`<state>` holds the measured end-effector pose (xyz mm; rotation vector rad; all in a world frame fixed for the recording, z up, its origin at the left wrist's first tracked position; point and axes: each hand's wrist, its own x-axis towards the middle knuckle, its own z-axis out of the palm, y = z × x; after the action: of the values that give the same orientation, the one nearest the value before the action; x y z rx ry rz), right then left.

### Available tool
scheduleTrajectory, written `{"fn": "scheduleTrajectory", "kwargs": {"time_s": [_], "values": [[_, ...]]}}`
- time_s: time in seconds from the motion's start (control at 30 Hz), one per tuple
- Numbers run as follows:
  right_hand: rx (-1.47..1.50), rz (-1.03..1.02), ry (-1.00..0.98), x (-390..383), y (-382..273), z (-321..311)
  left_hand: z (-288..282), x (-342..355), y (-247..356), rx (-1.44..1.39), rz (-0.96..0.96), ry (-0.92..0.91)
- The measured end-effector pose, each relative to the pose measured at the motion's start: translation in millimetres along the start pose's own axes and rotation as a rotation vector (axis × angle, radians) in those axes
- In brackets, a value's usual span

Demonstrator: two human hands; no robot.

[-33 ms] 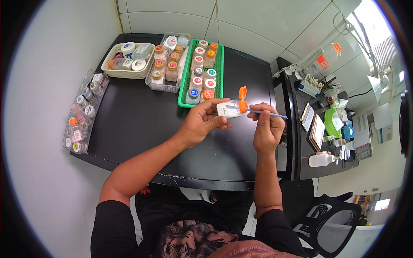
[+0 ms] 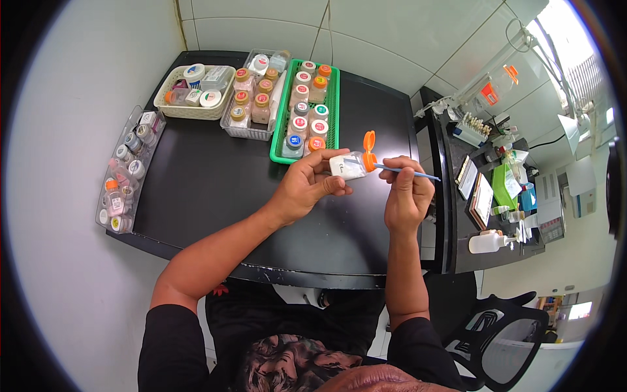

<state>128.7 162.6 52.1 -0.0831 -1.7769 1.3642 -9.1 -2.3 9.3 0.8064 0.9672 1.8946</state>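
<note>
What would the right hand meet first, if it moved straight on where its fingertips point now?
Probably the orange cap of the bottle in the left hand, though depth is hard to judge.

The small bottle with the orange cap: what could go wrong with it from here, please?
The bottle lies tilted in the left hand with its orange flip cap open, so any contents might spill. The blue stick, held by the right hand with one end at the cap, might knock the bottle.
</note>
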Motion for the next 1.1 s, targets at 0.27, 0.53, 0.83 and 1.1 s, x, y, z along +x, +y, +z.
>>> {"fn": "scheduleTrajectory", "kwargs": {"time_s": [0.27,0.53,0.83,1.1], "values": [[0.036,0.044,-0.028,1.8,-0.9,-4.6,-2.9,0.4,0.6,0.015,-0.009,-0.018],[0.081,0.003,-0.013,-0.2,1.7,-8.2,-4.3,3.6,-8.4,0.068,0.103,-0.048],[0.023,0.056,-0.044,1.9,0.1,-5.7,-4.0,-0.2,-2.4,0.022,0.066,-0.057],[0.034,0.017,0.000,2.7,4.4,-7.6,1.5,-1.5,3.3,0.025,0.018,-0.037]]}}
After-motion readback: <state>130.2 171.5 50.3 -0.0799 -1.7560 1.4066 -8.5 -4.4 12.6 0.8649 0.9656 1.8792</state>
